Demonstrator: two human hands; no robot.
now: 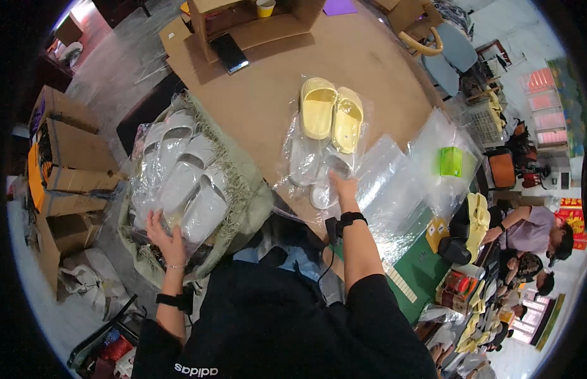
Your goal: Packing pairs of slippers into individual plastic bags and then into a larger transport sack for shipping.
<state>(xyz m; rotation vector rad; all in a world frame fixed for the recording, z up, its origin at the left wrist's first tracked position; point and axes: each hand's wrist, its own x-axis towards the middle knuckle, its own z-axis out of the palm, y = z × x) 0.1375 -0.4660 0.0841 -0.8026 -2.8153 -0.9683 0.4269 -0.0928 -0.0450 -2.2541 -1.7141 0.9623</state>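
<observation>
On the brown tabletop lies a pair of pale yellow slide sandals [318,110] in clear plastic. Just below them, nearer me, is a pair of white slide sandals [304,161] that also has clear film about it. My right hand [345,188] is at the right-hand white slide, its fingers closed at the edge of the upper; the fingertips are partly hidden. To the left, a pale green woven sack [246,202] with a frayed rim holds several bagged white slides [183,180]. My left hand [167,240] reaches into the sack's near side, fingers apart against the plastic.
Clear plastic bags [391,183] lie spread right of the sandals, with a green box [451,162] on them. A cardboard box [262,31] and a phone [229,53] are at the far edge. Cartons [78,158] stand left. People work along the right-hand tables.
</observation>
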